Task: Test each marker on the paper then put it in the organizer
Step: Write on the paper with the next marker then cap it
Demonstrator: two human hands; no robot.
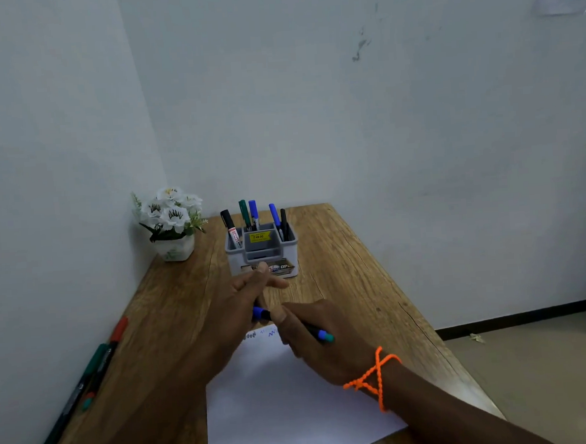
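The right hand (312, 334) is gripping the black-barrelled blue marker (292, 323) just above the white paper sheet (288, 397), while the left hand (251, 293) is pinching its blue cap (258, 312). The cap should be aligned straight, pressed until seated, before reaching ahead to the grey plastic organizer (262, 254).

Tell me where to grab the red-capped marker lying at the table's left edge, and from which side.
Judging by its pose, take the red-capped marker at mid-barrel, below the cap, coming from above with fingers across its width. It lies flat along the wooden table edge, close to the wall on its left and beside a green-capped marker, so a side approach looks cramped. Gripping the cap alone might pull it off.
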